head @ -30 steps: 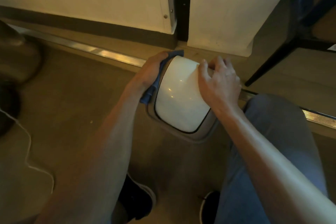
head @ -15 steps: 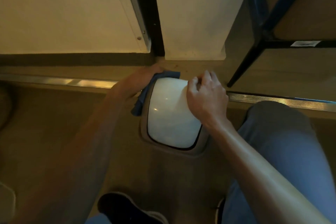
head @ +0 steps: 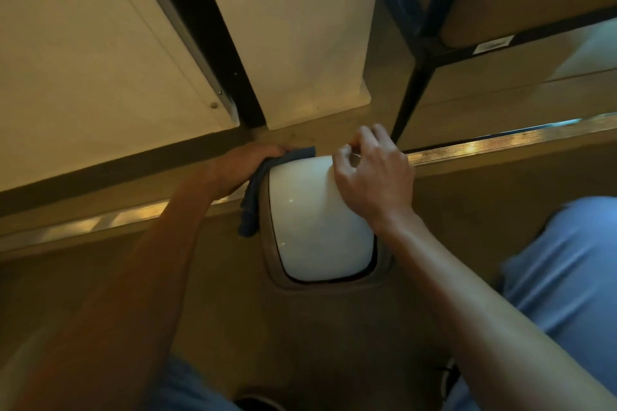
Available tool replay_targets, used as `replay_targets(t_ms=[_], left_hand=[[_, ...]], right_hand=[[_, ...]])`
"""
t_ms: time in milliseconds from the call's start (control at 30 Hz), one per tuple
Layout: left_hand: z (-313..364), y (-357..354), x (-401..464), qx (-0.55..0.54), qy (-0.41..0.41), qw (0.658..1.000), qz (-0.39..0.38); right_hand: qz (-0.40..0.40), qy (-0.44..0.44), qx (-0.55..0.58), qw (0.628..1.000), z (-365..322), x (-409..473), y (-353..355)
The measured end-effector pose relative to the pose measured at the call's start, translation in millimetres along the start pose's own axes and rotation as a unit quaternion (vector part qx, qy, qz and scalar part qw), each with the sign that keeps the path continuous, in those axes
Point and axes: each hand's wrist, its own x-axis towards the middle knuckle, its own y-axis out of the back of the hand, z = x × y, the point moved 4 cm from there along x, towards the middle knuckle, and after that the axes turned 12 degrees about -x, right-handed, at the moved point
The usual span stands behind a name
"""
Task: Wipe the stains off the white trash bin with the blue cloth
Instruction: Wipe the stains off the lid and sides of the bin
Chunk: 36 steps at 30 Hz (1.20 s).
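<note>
While white trash bin (head: 320, 220) stands on floor (head: 200, 294) mid-scene, near wall: right hand (head: 374, 177) curled on its far right edge, grip holding bin; left hand (head: 240, 170) presses blue cloth (head: 253, 200) against left side, grip holding cloth.

An indoor room, most likely a home or small office, seen at floor level.

A tan floor (head: 100, 277) runs up to a metal threshold strip (head: 500, 140) and a dark baseboard (head: 100, 173) under pale wall panels (head: 83, 60). A dark gap (head: 207, 37) splits the panels like a door edge. To the right stands black-framed furniture (head: 414, 83) with a labelled rail, and a small white bin (head: 317, 220) sits on the floor.
</note>
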Motion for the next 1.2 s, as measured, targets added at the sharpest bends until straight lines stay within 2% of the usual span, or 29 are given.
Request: replay_targets(t_ms=[133, 233, 467, 533, 600, 733, 800, 933, 1000, 1100, 1200], left_hand=[[17, -7, 19, 0.089, 0.008, 0.995, -0.053], [27, -13, 27, 0.11, -0.005, 0.99, -0.085], [19, -22, 23, 0.086, -0.041, 0.994, -0.054], [21, -24, 23, 0.082, -0.052, 0.994, -0.045], [22, -26, 21, 0.093, -0.068, 0.992, -0.043], [21, -33, 17, 0.118, -0.086, 0.989, -0.038], [23, -34, 13, 0.115, -0.102, 0.988, -0.02], [27, -34, 3, 0.086, -0.189, 0.978, 0.032], [25, -33, -6, 0.075, -0.219, 0.972, 0.034], [23, -31, -7, 0.05, -0.191, 0.98, -0.014], [40, -40, 10, 0.086, -0.13, 0.986, -0.064]], right_hand=[[0.031, -0.002, -0.036, 0.999, 0, -2, 2], [0.051, -0.011, -0.059, 0.997, 1, -3, 2], [0.086, -0.058, -0.105, 0.989, -2, -9, 3], [0.079, -0.062, -0.055, 0.993, 0, -12, 2], [0.069, -0.065, 0.054, 0.994, 9, -23, 2], [0.017, -0.078, 0.222, 0.972, 33, -51, 1], [0.006, -0.072, 0.241, 0.968, 37, -56, -2], [0.042, -0.071, 0.233, 0.969, 39, -58, -8], [0.059, -0.081, 0.224, 0.969, 39, -60, -9], [0.088, -0.093, 0.207, 0.97, 39, -62, -8], [0.088, -0.094, 0.189, 0.973, 37, -62, -8]])
